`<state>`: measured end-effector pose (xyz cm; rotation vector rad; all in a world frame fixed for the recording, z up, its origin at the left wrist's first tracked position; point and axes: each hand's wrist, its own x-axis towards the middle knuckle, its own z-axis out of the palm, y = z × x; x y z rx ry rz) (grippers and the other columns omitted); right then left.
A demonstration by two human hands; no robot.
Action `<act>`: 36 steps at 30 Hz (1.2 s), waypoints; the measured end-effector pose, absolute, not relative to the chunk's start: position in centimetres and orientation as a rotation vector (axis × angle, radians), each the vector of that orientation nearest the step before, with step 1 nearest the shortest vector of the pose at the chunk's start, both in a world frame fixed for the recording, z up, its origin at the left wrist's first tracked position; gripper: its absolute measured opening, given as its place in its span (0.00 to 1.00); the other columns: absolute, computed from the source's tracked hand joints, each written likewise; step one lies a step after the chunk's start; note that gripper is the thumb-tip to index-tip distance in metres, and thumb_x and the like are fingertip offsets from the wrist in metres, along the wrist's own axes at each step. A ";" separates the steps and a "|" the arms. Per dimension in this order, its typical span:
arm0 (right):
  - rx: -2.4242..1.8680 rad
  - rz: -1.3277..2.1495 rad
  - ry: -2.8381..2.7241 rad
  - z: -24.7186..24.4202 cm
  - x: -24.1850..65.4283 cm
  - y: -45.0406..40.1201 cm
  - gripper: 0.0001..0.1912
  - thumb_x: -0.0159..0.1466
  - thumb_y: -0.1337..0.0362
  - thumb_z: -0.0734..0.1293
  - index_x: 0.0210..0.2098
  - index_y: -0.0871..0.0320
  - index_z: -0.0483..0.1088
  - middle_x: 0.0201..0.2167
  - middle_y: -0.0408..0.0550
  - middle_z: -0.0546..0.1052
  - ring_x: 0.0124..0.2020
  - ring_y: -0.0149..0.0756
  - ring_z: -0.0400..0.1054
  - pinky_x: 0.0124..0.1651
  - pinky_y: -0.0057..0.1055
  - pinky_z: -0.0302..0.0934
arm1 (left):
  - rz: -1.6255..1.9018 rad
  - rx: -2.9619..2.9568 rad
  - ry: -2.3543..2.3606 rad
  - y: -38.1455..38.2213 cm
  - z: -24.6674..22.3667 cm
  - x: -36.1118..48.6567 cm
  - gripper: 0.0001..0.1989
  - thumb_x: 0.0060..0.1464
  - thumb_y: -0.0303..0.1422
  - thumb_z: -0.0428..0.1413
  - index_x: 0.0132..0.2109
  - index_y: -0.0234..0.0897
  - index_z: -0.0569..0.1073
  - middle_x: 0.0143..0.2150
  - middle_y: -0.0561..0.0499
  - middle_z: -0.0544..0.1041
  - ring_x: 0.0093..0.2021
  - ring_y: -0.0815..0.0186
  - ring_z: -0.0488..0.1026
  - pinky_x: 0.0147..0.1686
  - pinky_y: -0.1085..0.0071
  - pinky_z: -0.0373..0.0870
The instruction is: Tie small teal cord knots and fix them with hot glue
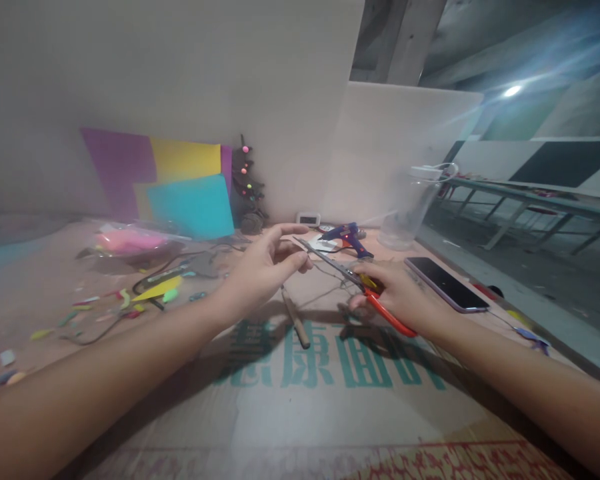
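My right hand (393, 297) grips a pair of scissors (337, 267) by the red handles, blades pointing up and left. The blade tips reach the fingertips of my left hand (280, 257). Its thumb and fingers are curled in a pinch, and whatever lies between them is too small to make out. Just below that hand is a brown stick (296, 321), its upper end close under the palm. Behind the scissors, a blue glue gun (347, 237) with a small red light rests on the table.
Left are a pink-filled plastic bag (130, 240), coloured scraps (125, 297) and leaning coloured sheets (190, 207). A small decorated tree (247, 180) and a digital display (309, 219) stand by the back panel. A phone (445, 283) and clear bottle (407, 210) are at right.
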<state>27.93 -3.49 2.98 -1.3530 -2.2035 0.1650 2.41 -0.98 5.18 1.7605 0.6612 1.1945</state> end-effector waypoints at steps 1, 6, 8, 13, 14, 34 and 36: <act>-1.356 0.175 -2.195 3.2 27.8 -3.6 0.17 0.54 0.59 0.71 0.42 0.57 0.74 0.32 0.44 0.76 0.33 0.38 0.68 0.37 0.32 0.62 | 1.194 1.765 0.663 -0.9 5.1 2.4 0.17 0.58 0.29 0.55 0.54 0.34 0.65 0.33 0.51 0.76 0.37 0.66 0.75 0.43 0.67 0.68; -1.383 0.234 -2.164 4.2 27.1 -4.4 0.20 0.55 0.61 0.68 0.47 0.56 0.71 0.39 0.47 0.76 0.37 0.41 0.69 0.40 0.35 0.64 | 1.222 1.751 0.651 -0.7 4.8 2.4 0.17 0.59 0.30 0.56 0.54 0.35 0.64 0.32 0.51 0.77 0.37 0.66 0.75 0.43 0.67 0.69; -1.391 0.260 -2.165 4.4 27.0 -4.5 0.19 0.55 0.62 0.68 0.47 0.56 0.71 0.39 0.47 0.76 0.38 0.41 0.70 0.41 0.35 0.64 | 1.232 1.743 0.640 -0.7 4.8 2.4 0.17 0.59 0.31 0.56 0.55 0.35 0.65 0.33 0.51 0.77 0.38 0.65 0.75 0.43 0.67 0.69; -1.391 0.255 -2.168 4.2 27.1 -4.3 0.24 0.55 0.61 0.69 0.51 0.56 0.69 0.43 0.48 0.77 0.41 0.44 0.71 0.42 0.36 0.65 | 1.244 1.726 0.633 -0.8 4.9 2.4 0.17 0.60 0.31 0.55 0.55 0.35 0.65 0.32 0.51 0.76 0.37 0.65 0.75 0.43 0.66 0.69; -1.388 0.242 -2.173 4.0 27.2 -4.2 0.24 0.54 0.61 0.69 0.51 0.55 0.69 0.44 0.49 0.77 0.42 0.44 0.71 0.43 0.36 0.65 | 1.243 1.715 0.635 -0.9 4.9 2.5 0.18 0.60 0.31 0.55 0.55 0.34 0.65 0.32 0.51 0.76 0.37 0.65 0.75 0.43 0.66 0.69; -1.258 0.690 -2.190 3.8 26.9 -4.7 0.18 0.57 0.53 0.68 0.42 0.56 0.68 0.35 0.48 0.72 0.35 0.40 0.66 0.36 0.36 0.63 | 1.236 1.745 0.662 -2.1 5.8 2.7 0.20 0.56 0.22 0.52 0.55 0.33 0.64 0.29 0.55 0.75 0.34 0.69 0.74 0.40 0.71 0.69; -1.266 0.720 -2.183 3.5 27.0 -4.5 0.19 0.57 0.53 0.68 0.43 0.56 0.67 0.36 0.48 0.72 0.36 0.40 0.66 0.36 0.35 0.62 | 1.237 1.749 0.673 -2.1 5.7 2.8 0.20 0.55 0.22 0.51 0.55 0.33 0.64 0.29 0.55 0.75 0.34 0.69 0.74 0.39 0.71 0.69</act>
